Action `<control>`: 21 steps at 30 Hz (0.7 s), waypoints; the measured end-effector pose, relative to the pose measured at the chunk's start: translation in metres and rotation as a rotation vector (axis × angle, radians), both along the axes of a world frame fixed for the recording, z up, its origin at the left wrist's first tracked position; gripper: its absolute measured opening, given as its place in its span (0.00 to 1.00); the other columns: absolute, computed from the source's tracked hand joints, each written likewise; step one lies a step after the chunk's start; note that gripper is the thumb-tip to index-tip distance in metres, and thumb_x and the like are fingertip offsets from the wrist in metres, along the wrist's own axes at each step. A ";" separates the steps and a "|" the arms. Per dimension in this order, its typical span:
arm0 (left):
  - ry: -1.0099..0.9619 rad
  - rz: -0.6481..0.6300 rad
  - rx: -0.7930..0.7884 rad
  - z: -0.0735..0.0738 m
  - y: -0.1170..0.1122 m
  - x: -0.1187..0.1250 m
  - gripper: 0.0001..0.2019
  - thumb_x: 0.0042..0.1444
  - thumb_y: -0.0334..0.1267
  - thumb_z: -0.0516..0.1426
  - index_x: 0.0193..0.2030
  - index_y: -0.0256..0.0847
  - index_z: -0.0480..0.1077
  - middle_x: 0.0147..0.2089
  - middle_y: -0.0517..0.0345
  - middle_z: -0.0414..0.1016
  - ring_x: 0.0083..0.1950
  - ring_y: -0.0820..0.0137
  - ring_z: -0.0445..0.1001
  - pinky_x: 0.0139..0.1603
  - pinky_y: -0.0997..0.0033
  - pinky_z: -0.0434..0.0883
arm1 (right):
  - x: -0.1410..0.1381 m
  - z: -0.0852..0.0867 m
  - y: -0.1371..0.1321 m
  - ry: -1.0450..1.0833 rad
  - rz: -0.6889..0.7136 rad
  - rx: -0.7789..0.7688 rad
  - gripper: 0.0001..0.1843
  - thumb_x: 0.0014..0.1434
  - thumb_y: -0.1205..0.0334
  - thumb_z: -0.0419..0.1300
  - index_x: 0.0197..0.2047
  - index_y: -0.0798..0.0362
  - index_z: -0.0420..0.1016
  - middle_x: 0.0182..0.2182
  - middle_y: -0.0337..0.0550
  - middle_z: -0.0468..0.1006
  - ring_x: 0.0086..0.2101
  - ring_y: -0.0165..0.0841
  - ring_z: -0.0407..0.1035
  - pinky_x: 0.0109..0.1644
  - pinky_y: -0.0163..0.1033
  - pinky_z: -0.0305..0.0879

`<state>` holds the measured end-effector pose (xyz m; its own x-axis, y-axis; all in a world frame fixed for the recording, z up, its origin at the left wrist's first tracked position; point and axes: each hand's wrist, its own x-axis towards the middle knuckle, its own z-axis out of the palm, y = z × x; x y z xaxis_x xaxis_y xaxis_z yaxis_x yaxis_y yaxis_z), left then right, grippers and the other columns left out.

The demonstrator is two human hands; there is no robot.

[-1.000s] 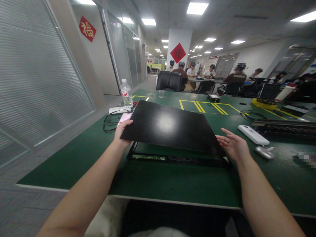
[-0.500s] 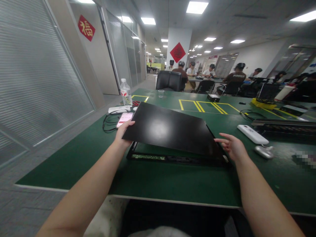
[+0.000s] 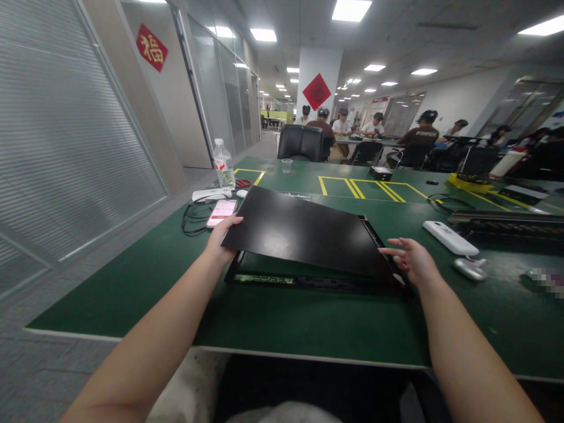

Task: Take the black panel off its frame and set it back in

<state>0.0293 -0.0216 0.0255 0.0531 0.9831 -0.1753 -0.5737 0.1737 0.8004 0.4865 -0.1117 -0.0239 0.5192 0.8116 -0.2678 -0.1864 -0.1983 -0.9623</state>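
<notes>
A glossy black screen panel (image 3: 299,232) is tilted above a black frame (image 3: 317,284), its left side raised and its right side low against the frame. My left hand (image 3: 224,238) grips the panel's left edge, thumb on top. At the right edge, my right hand (image 3: 408,258) has its fingers apart, with a fingertip at or very near the panel; whether it touches I cannot tell. Along the frame's near side a strip of green circuit board (image 3: 264,279) shows. The rest of the frame's inside is mostly hidden under the panel.
Left of the panel lie a lit phone (image 3: 221,212), a white power bank (image 3: 211,194) with a black cable, and a water bottle (image 3: 224,164). A plastic cup (image 3: 286,165) stands farther back. On the right are another white power bank (image 3: 450,238) and a silver mouse-shaped object (image 3: 470,268).
The panel has shifted slightly left and its far edge has dropped a little, so more of the frame's right side shows. My left hand keeps its grip; my right hand has barely moved.
</notes>
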 end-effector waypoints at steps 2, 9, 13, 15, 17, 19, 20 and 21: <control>0.004 -0.023 -0.007 -0.002 0.001 0.000 0.28 0.45 0.27 0.59 0.56 0.32 0.76 0.35 0.51 0.84 0.32 0.59 0.83 0.33 0.65 0.80 | 0.001 0.000 0.000 0.001 0.015 -0.004 0.11 0.61 0.56 0.59 0.45 0.51 0.72 0.32 0.58 0.85 0.15 0.28 0.58 0.13 0.33 0.48; 0.010 -0.016 0.006 -0.003 0.002 0.000 0.27 0.46 0.26 0.59 0.56 0.30 0.76 0.35 0.50 0.84 0.32 0.60 0.83 0.34 0.66 0.80 | -0.002 0.003 0.000 0.037 0.004 -0.033 0.06 0.61 0.59 0.58 0.41 0.50 0.69 0.32 0.58 0.84 0.14 0.26 0.55 0.12 0.31 0.46; -0.002 -0.017 0.013 -0.002 0.001 0.001 0.28 0.46 0.26 0.59 0.57 0.30 0.76 0.36 0.50 0.85 0.33 0.59 0.83 0.36 0.64 0.81 | -0.002 0.003 0.000 0.035 0.034 -0.032 0.06 0.60 0.59 0.58 0.41 0.49 0.70 0.32 0.57 0.85 0.14 0.26 0.54 0.12 0.31 0.46; -0.007 -0.022 0.007 -0.002 0.001 0.000 0.29 0.46 0.26 0.59 0.59 0.31 0.76 0.37 0.50 0.85 0.34 0.58 0.84 0.37 0.62 0.81 | -0.001 0.002 0.000 0.039 0.049 -0.035 0.06 0.60 0.59 0.59 0.41 0.49 0.70 0.33 0.57 0.85 0.15 0.26 0.53 0.12 0.31 0.46; -0.007 -0.022 0.007 -0.003 0.002 0.000 0.30 0.45 0.26 0.60 0.59 0.32 0.75 0.38 0.50 0.85 0.34 0.59 0.84 0.37 0.62 0.81 | 0.000 0.002 0.000 0.044 0.053 -0.039 0.06 0.59 0.59 0.59 0.41 0.49 0.70 0.33 0.57 0.85 0.15 0.26 0.53 0.12 0.31 0.45; -0.003 -0.018 0.010 -0.004 0.003 -0.001 0.30 0.46 0.26 0.60 0.59 0.32 0.75 0.37 0.50 0.85 0.34 0.59 0.84 0.37 0.63 0.81 | 0.000 0.001 0.000 0.043 0.048 -0.039 0.07 0.59 0.59 0.60 0.40 0.49 0.70 0.33 0.57 0.85 0.15 0.26 0.53 0.11 0.31 0.45; 0.000 -0.017 0.013 -0.005 0.003 -0.001 0.30 0.46 0.26 0.60 0.59 0.32 0.76 0.37 0.51 0.85 0.33 0.60 0.83 0.36 0.64 0.81 | -0.001 0.002 0.000 0.041 0.045 -0.040 0.06 0.58 0.60 0.60 0.40 0.49 0.70 0.33 0.56 0.85 0.15 0.26 0.53 0.12 0.31 0.46; 0.003 -0.017 0.017 -0.005 0.003 -0.001 0.29 0.46 0.26 0.60 0.58 0.32 0.76 0.37 0.51 0.85 0.33 0.60 0.83 0.35 0.65 0.81 | -0.001 0.002 0.000 0.040 0.043 -0.040 0.06 0.58 0.60 0.60 0.40 0.49 0.70 0.33 0.56 0.85 0.15 0.26 0.53 0.12 0.31 0.47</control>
